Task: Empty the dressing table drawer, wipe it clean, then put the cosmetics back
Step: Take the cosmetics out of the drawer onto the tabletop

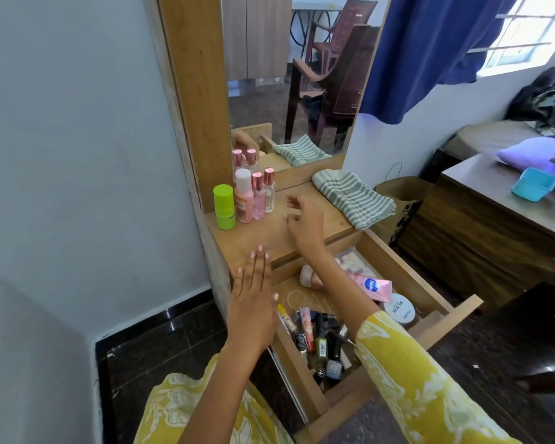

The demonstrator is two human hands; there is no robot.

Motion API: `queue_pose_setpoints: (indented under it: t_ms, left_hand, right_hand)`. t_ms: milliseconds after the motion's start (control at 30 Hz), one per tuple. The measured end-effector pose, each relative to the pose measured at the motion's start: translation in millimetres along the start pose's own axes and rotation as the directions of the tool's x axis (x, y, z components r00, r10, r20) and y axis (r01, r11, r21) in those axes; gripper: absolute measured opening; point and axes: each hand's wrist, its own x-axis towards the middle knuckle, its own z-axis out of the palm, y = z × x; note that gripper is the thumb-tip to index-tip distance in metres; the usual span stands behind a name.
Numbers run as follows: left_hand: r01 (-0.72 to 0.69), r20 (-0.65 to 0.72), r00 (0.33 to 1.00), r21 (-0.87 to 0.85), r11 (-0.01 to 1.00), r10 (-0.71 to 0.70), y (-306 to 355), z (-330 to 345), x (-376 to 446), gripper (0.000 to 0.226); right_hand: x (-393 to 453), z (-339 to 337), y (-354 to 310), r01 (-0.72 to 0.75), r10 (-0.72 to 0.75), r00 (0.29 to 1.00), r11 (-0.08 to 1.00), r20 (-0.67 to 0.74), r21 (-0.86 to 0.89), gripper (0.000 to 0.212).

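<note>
Two hands: both bare, neither holding anything.
Left hand [253,302]: fingers straight and together, flat above the tabletop [263,233] front edge.
Right hand [303,224]: fingers loosely spread and slightly curled over the tabletop, near the bottles [249,200]; contact unclear.
Drawer [407,277]: pulled open, cosmetics [318,338] inside.
Striped cloth [353,198]: folded on the tabletop's right end.

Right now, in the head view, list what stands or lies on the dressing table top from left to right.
Green bottle → peach bottle with white cap → pink bottle with rose cap → clear bottle with rose cap → right hand → striped cloth.
</note>
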Motion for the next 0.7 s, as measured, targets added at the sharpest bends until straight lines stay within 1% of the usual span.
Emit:
queue_pose_setpoints:
  t_ms: [100,167,200,267,300,367,433,467,567,633,700]
  left_hand:
    - [-0.012,-0.02,1.0,-0.015,1.0,0.012,-1.4,1.3,-0.1,0.072]
    - [-0.024,-0.038,0.999,-0.031,0.999,0.023,-1.5,2.7,0.1,0.073]
    - [-0.028,-0.042,0.999,-0.036,0.999,0.027,-2.0,3.5,0.3,0.073]
    - [-0.032,-0.041,0.999,-0.032,0.999,0.031,-1.6,4.1,0.7,0.074]
    - [-0.03,-0.038,0.999,-0.026,0.999,0.028,-2.0,4.6,1.0,0.074]
    - [-0.02,-0.033,0.999,-0.021,1.0,0.019,-2.1,4.5,1.4,0.075]
    - [-0.014,-0.017,1.0,-0.006,1.0,0.014,-0.8,3.1,1.1,0.074]
    - [-0.011,-0.009,1.0,-0.001,1.0,0.011,-0.4,2.4,1.0,0.074]
    - [-0.009,0.0,1.0,0.005,1.0,0.009,0.3,0.2,1.6,0.074]
    - [-0.012,0.011,1.0,-0.001,1.0,0.012,1.0,-2.0,1.8,0.075]
    - [-0.012,0.042,0.999,-0.009,1.0,0.013,0.6,-5.5,2.4,0.073]
  right_hand:
    - [-37.0,-34.3,3.9,0.137,-0.136,0.99,0.989,0.018,-0.057,0.026]
    - [-62.8,-57.7,13.1,0.191,-0.182,0.98,0.972,0.076,-0.137,0.014]
    - [-72.9,-67.1,19.7,0.196,-0.176,0.978,0.959,0.113,-0.205,0.01]
    - [-87.3,-82.6,36.2,0.158,-0.087,0.975,0.916,0.203,-0.369,0.012]
    - [-90.9,-88.0,43.7,0.133,-0.016,0.966,0.885,0.256,-0.446,0.019]
    - [-95.6,-95.6,56.7,0.121,0.125,0.925,0.798,0.358,-0.59,0.037]
    - [-96.8,-98.4,63.5,0.148,0.219,0.885,0.704,0.41,-0.695,0.051]
    - [-96.8,-97.9,64.6,0.159,0.236,0.88,0.674,0.413,-0.722,0.053]
    - [-95.7,-94.4,63.3,0.165,0.247,0.881,0.639,0.404,-0.752,0.048]
    - [-97.1,-92.9,62.1,0.151,0.256,0.871,0.672,0.42,-0.725,0.041]
    - [-101.1,-93.5,60.0,0.142,0.236,0.876,0.708,0.421,-0.692,0.03]
